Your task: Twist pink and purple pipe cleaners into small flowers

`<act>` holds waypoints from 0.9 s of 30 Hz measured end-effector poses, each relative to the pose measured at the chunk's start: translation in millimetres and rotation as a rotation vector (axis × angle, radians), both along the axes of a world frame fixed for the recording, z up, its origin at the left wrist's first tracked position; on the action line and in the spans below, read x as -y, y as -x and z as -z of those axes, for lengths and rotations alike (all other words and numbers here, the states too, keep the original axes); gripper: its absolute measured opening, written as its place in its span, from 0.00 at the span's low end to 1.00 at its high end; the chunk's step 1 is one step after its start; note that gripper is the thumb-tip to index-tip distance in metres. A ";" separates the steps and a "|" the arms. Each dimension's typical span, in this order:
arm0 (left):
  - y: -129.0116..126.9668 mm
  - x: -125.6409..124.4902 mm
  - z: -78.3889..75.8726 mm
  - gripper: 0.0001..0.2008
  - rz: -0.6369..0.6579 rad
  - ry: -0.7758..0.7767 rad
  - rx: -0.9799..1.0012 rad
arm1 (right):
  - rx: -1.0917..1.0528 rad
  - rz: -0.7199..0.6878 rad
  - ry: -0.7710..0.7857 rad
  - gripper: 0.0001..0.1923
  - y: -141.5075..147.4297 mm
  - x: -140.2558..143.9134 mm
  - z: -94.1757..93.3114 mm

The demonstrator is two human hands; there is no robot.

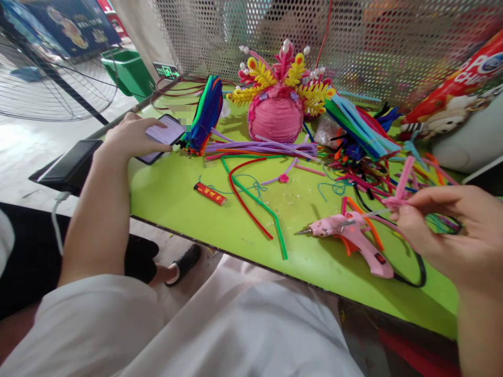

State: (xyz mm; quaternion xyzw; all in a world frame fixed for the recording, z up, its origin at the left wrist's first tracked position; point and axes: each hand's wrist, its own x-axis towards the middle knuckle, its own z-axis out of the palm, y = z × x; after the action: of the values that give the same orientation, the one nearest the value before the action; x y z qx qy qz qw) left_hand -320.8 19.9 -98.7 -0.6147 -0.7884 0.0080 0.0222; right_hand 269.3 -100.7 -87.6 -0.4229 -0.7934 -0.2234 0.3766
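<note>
My left hand (129, 139) rests at the left edge of the green table (176, 204), its fingers on a phone (163, 135) with a lit screen. My right hand (451, 230) is raised at the right and pinches a pink pipe cleaner piece (401, 188) between its fingertips. A pink glue gun (353, 235) lies on the table just left of that hand, nozzle pointing left. Red and green pipe cleaners (255, 204) curve across the table's middle. A pink crown-like craft (277, 104) with yellow feathery pieces stands at the back.
Bundles of coloured pipe cleaners (353, 125) lie at the back right, another fan of them (206, 112) beside the phone. A small red lighter (210, 193) lies on the table. A perforated metal screen (314, 36) stands behind. A fan (47, 78) is at the left.
</note>
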 end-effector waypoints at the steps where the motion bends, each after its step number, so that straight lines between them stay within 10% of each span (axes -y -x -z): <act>1: -1.8 0.4 -0.9 0.41 -0.020 -0.009 0.006 | 0.001 -0.002 -0.008 0.04 0.1 -0.2 0.0; 27: 2.4 -6.8 0.1 0.45 -0.019 -0.029 -0.036 | 0.010 0.004 0.007 0.04 0.9 1.1 1.2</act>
State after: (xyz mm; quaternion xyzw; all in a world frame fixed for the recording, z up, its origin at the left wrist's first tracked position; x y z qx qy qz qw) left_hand -323.2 26.7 -98.7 -0.6066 -0.7937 0.0079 0.0452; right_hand 268.4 -101.7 -88.8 -0.4248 -0.7952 -0.2234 0.3705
